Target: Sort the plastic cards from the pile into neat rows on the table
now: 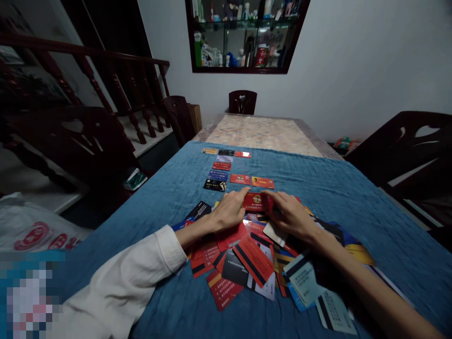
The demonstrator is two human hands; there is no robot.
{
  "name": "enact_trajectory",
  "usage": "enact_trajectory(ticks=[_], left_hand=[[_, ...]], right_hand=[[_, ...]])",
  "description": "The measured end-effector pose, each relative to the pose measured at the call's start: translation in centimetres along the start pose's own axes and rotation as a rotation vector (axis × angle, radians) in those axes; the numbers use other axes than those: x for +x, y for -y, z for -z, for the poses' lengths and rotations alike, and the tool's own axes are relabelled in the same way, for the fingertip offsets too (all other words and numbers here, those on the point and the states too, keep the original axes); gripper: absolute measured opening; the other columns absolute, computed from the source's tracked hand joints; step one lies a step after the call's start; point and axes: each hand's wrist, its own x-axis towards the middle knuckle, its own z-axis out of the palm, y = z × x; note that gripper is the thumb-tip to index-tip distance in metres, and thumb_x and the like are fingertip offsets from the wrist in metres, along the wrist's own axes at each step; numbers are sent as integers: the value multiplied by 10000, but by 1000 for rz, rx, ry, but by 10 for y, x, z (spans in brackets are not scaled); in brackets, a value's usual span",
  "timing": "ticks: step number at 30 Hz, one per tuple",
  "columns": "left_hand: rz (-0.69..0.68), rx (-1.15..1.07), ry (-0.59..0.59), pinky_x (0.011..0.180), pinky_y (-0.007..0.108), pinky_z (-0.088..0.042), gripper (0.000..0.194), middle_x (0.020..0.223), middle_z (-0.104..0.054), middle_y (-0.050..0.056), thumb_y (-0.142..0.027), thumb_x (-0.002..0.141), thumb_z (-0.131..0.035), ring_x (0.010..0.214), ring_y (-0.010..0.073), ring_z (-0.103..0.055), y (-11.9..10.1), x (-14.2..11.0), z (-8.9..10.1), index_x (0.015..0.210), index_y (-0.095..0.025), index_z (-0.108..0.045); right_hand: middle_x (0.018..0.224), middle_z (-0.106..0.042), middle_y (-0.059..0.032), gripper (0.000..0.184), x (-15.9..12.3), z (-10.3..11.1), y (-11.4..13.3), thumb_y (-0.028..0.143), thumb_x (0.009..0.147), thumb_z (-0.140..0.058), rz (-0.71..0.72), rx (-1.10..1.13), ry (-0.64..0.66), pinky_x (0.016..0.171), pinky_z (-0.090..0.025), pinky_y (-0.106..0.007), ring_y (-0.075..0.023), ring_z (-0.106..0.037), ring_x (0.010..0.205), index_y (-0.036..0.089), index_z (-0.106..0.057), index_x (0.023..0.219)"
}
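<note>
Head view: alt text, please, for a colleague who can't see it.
Left hand and right hand are at opposite sides of a red card, by the far edge of a jumbled spread of plastic cards on a blue cloth. Beyond lie more cards in short rows, with a glass-shelved wall cabinet behind.

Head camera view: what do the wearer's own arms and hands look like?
Both the left hand and right hand are human and ungloved. A loose, off-white fabric sleeve with a wide cuff covers most of the left forearm; the visible right forearm is bare.
</note>
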Motion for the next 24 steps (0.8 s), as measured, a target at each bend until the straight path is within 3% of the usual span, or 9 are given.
enact_trajectory(ticks=[6, 11, 15, 24], left_hand=[[1, 6, -7, 943, 409, -494, 573, 1122, -666, 133, -119, 800, -521, 1044, 274, -612, -3, 2, 8, 1368, -124, -444], [-32, 90, -19, 987, 433, -468, 547, 1212, -632, 166, -90, 815, -493, 1114, 288, -573, -2, 6, 13, 1360, -98, -443], [-9, 117, -24, 1009, 428, -454, 570, 1315, -594, 173, -93, 828, -504, 1153, 288, -557, 0, 12, 23, 1390, -88, -411], [64, 243, 17, 976, 452, -457, 469, 1300, -584, 157, -128, 850, -524, 1176, 304, -526, 21, 35, 39, 1316, -135, -466]], right_hand=[[1129, -674, -146, 526, 2, 2, -2, 270, 881, -541, -1, -76, -14, 808, -471, -390, -289, -620, 996, 199, -462, 1396], [1078, -672, -137, 532, 11, 5, -5, 293, 880, -555, -8, -131, -16, 776, -462, -377, -284, -607, 957, 199, -466, 1395], [1151, -614, -153, 504, 26, 9, -4, 304, 881, -573, 1, -162, -18, 782, -474, -393, -299, -572, 991, 215, -503, 1372], [1209, -576, -167, 488, 68, 3, -11, 351, 884, -599, -6, -202, 25, 791, -463, -401, -314, -513, 1026, 192, -544, 1342]])
